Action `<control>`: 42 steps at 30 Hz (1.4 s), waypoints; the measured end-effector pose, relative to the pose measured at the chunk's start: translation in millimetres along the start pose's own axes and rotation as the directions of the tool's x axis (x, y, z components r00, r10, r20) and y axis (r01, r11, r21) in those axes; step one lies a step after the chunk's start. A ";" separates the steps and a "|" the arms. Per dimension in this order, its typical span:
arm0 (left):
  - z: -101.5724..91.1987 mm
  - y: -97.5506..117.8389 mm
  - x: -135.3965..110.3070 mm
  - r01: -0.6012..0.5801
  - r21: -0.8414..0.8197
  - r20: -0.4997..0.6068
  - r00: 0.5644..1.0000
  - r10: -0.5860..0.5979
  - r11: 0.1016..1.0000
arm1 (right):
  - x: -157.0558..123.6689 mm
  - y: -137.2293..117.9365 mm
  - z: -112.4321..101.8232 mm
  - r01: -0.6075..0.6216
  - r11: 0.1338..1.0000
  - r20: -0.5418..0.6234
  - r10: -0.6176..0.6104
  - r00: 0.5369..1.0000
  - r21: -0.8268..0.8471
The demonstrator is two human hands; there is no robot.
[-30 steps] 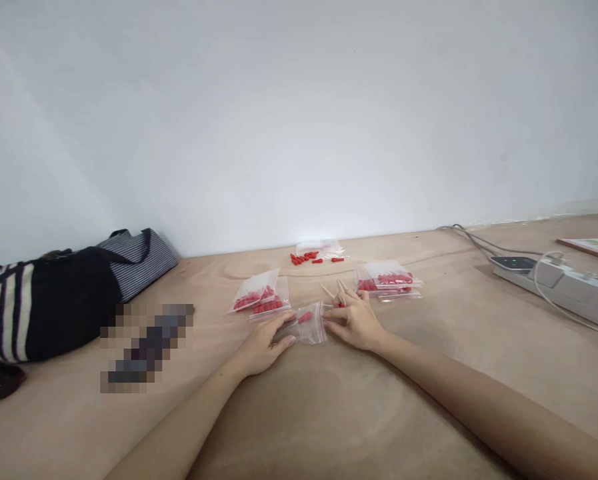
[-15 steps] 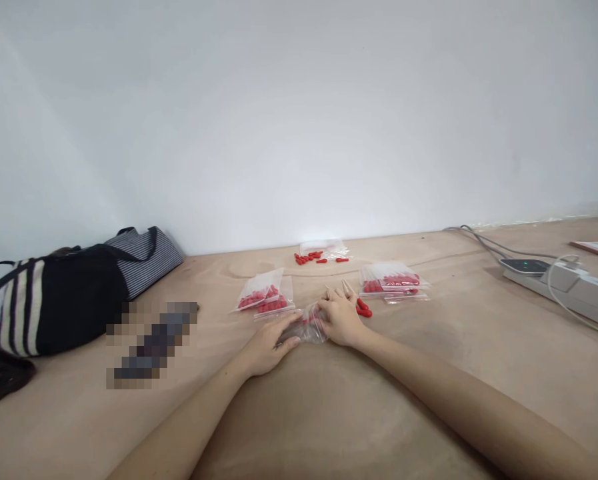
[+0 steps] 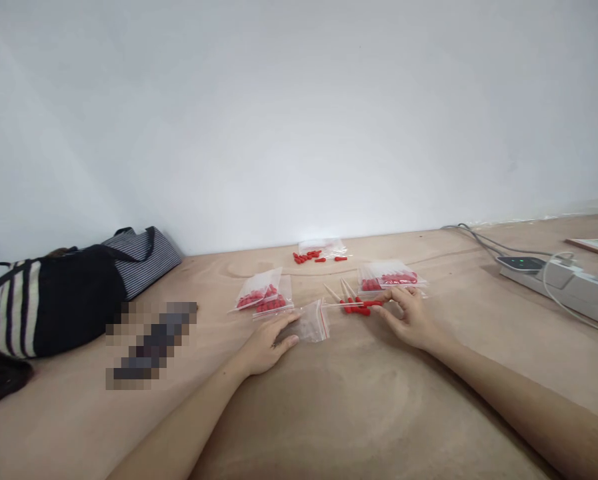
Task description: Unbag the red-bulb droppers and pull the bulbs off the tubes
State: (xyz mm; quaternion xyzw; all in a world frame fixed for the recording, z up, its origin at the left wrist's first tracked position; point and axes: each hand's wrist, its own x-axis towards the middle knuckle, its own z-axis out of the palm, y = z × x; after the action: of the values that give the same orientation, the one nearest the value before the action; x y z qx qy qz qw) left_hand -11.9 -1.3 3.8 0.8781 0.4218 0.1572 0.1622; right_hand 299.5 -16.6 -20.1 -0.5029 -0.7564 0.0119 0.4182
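Note:
My left hand (image 3: 271,343) rests on the wood with thumb and index finger at the closed end of a small clear zip bag (image 3: 313,323), keeping it in place. The bag lies flat, its red-lined mouth facing right. My right hand (image 3: 407,319) pinches the red end of a thin pale stick (image 3: 346,305) that points left toward the bag's mouth. Just behind it lie several more pale sticks with red ends (image 3: 349,308). Filled zip bags of red pieces sit in a left pile (image 3: 266,297) and a right pile (image 3: 389,279).
Loose red pieces (image 3: 307,257) and flat clear bags (image 3: 326,248) lie near the wall. At left are a black striped bag (image 3: 73,300) and a blurred dark item (image 3: 153,343). At right stand a white power strip (image 3: 563,283) with cables and a dark device (image 3: 523,263).
My right hand has moved from the bag's mouth rightward to the red-ended sticks and taken one. My left hand has stayed at the bag.

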 end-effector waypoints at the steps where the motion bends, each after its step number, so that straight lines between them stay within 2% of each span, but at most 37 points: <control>1: -0.3 -0.8 -0.3 -0.008 0.006 -0.014 1.000 0.008 1.000 | -1.1 0.2 -1.9 0.016 1.000 0.003 -0.016 1.000 -0.017; 5: -3.0 -4.9 -3.7 0.010 0.064 -0.059 0.998 -0.006 0.998 | -6.4 -7.9 -3.9 0.080 0.989 0.028 -0.077 0.997 -0.121; 8: -8.0 -5.8 -7.6 0.038 0.120 -0.034 0.999 -0.034 0.992 | -9.3 -20.9 0.7 0.098 0.977 0.062 -0.087 0.994 -0.192; 12: -18.0 -2.3 -11.4 0.054 0.169 0.016 0.998 -0.057 0.984 | -6.9 -38.2 14.1 0.083 0.965 0.126 -0.053 0.991 -0.250; 15: -25.1 0.1 -13.0 0.063 0.213 0.031 0.997 -0.071 0.975 | 0.4 -44.5 25.1 0.029 0.947 0.088 0.000 0.996 -0.321; 18: -28.0 2.4 -13.7 0.027 0.244 0.028 0.999 -0.035 0.969 | 11.0 -46.2 34.5 0.021 0.923 0.075 0.009 0.997 -0.385; 21: -24.4 7.0 -13.3 -0.021 0.211 0.015 1.000 0.018 0.977 | 22.6 -48.1 44.2 0.042 0.921 0.133 0.011 0.991 -0.388; 27: -10.8 12.3 -14.8 -0.037 0.114 0.041 0.999 0.032 0.993 | 42.7 -56.5 66.1 -0.125 0.913 0.160 0.201 0.966 -0.389; 32: -10.3 1.8 -27.0 -0.041 0.130 0.112 0.993 0.026 0.991 | 58.7 -60.2 74.4 -0.335 0.857 0.144 0.416 0.898 -0.392; 36: -18.7 -12.8 -37.6 -0.046 0.197 0.134 0.991 0.019 0.979 | 73.1 -59.6 78.9 -0.412 0.822 0.146 0.499 0.854 -0.394; 39: -28.7 -25.4 -43.2 -0.040 0.275 0.089 0.996 0.016 0.961 | 81.8 -58.4 82.4 -0.421 0.811 0.136 0.509 0.850 -0.405; 42: -36.2 -31.0 -48.3 -0.034 0.334 -0.017 0.999 0.042 0.942 | 85.4 -57.3 81.6 -0.414 0.810 0.128 0.502 0.855 -0.416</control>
State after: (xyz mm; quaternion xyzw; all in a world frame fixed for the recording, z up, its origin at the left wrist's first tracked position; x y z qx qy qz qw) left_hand -77.0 -15.7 16.7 0.8990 0.4271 0.0972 0.0029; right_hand 191.6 53.8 5.0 -0.7363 -0.6432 0.0276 0.2081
